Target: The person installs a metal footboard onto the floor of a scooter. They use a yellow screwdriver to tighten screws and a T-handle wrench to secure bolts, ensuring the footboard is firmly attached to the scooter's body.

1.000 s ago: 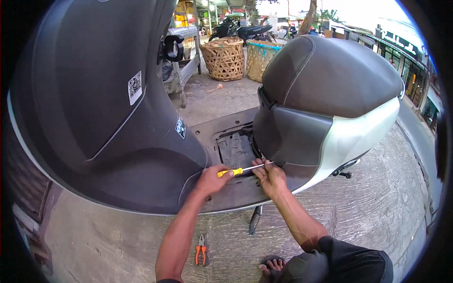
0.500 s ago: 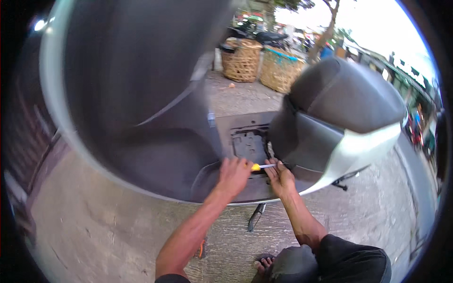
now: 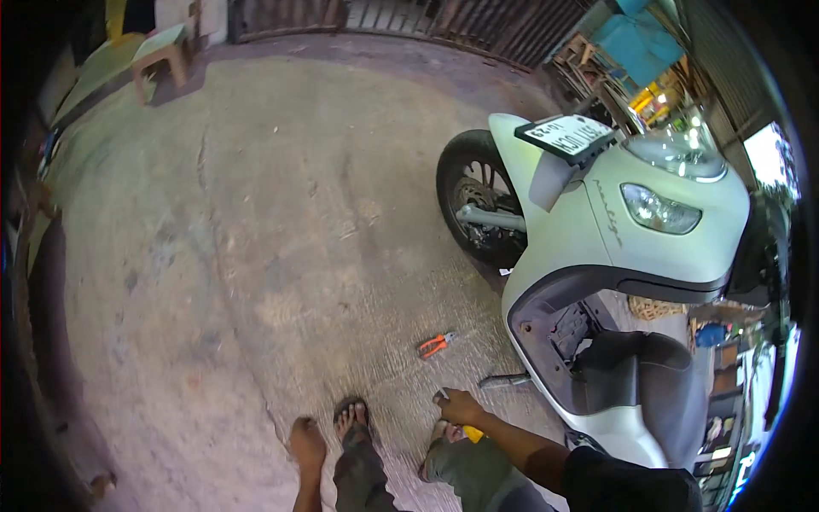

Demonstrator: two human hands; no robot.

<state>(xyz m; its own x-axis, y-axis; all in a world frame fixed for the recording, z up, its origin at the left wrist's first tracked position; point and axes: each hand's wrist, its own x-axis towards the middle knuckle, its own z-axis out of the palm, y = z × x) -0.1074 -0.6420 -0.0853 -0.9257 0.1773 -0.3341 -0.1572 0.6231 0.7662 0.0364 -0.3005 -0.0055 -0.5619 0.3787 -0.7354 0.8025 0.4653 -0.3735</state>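
Observation:
My right hand [image 3: 461, 408] is closed around a screwdriver [image 3: 473, 433]. Its yellow handle shows below the hand, and a bit of what looks like its metal shaft pokes out by the fingers. This hand is above my right foot, to the left of the scooter's kickstand. My left hand [image 3: 307, 444] hangs low beside my left foot, its fingers curled in; whatever it holds, if anything, is hidden. Ahead on the concrete lie pliers [image 3: 433, 345] with orange handles. To my right stands a pale scooter [image 3: 567, 247] with a dark seat.
The kickstand [image 3: 505, 381] sticks out from the scooter toward me. A small stool [image 3: 160, 58] stands far left. Metal gates [image 3: 388, 17] close off the back. Wooden pieces and a blue sheet [image 3: 636, 47] are piled behind the scooter, with a woven basket [image 3: 655, 308] beyond it.
My view has swung left and back from the scooter's footboard. Both hands have left the scooter. The screwdriver, earlier between both hands with its handle in my left, is now in my right.

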